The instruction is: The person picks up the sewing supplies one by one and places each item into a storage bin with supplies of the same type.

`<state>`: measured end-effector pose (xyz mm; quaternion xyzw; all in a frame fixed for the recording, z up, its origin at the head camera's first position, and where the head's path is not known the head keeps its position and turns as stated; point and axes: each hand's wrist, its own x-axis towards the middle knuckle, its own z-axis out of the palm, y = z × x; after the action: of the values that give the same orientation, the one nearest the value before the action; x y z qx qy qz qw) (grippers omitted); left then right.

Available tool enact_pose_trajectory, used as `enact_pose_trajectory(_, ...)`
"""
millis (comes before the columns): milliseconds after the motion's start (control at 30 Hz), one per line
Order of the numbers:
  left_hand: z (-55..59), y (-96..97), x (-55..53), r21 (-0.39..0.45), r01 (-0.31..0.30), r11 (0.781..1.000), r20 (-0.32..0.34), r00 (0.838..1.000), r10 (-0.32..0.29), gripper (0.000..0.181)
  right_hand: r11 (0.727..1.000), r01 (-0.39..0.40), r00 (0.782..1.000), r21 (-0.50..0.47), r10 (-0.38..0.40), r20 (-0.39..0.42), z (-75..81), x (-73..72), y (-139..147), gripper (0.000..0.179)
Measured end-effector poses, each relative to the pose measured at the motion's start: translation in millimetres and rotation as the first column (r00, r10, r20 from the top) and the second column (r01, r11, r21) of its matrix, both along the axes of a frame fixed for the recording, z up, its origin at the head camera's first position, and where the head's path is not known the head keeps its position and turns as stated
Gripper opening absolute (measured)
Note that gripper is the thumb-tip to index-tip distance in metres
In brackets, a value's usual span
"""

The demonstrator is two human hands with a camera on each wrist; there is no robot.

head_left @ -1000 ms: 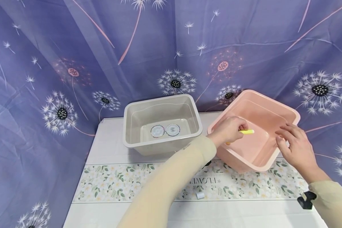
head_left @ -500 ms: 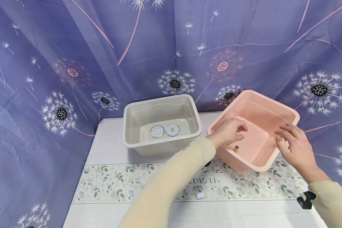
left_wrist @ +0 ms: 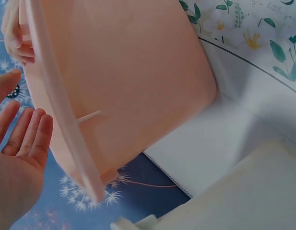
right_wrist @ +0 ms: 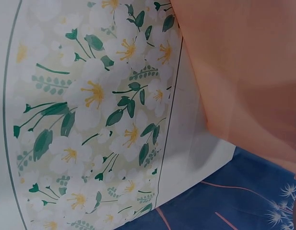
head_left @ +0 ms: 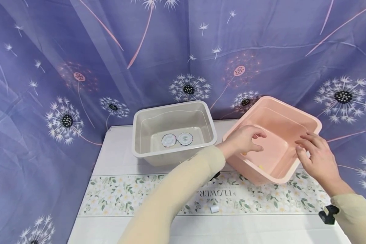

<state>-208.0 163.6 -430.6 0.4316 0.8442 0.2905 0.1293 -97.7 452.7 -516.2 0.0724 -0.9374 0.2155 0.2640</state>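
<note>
My left hand point(head_left: 247, 139) hovers over the pink basin point(head_left: 303, 120), fingers parted and holding nothing. In the left wrist view that left hand point(left_wrist: 23, 158) shows its palm beside the basin's rim point(left_wrist: 61, 100). Low in the basin a yellow bit point(head_left: 260, 166) of a small cylinder shows; the near wall hides the rest. A small orange thing point(head_left: 244, 153) peeks out below my left hand. My right hand point(head_left: 318, 157) is at the basin's right rim with loosely bent fingers; whether it touches the rim, I cannot tell.
Left of the pink basin stands a grey basin point(head_left: 174, 154) with two round pin wheels point(head_left: 169, 140) inside. A small white cylinder point(head_left: 214, 209) lies on the flowered table cover point(head_left: 116, 196) near the front. A blue dandelion-print curtain point(head_left: 158, 67) hangs close behind both basins.
My left hand has let go of the yellow cylinder, which has dropped into the pink basin and shifted toward its near wall. The left fingers have spread. My right hand has stayed put.
</note>
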Motion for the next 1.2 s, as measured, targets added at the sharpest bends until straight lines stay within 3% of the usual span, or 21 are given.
enact_pose_trajectory(300,12.9,-17.6,5.7,0.048,0.068,0.997,-0.054,0.996,-0.065,0.049,1.000,0.014,0.999,0.000,-0.014,0.030,-0.3,1.3,-0.4,0.034)
enact_pose_trajectory(800,25.4,-56.6,27.5,0.022,0.093,0.995,-0.086,0.992,-0.091,0.056,1.000,-0.007,1.000,-0.001,0.007,0.025,2.2,2.2,-2.2,0.033)
enact_pose_trajectory(1200,22.6,-90.0,41.3,0.055,0.142,0.988,-0.119,0.984,-0.134,0.058,1.000,0.000,0.999,0.000,0.000,0.039,1.6,2.3,-1.1,0.034)
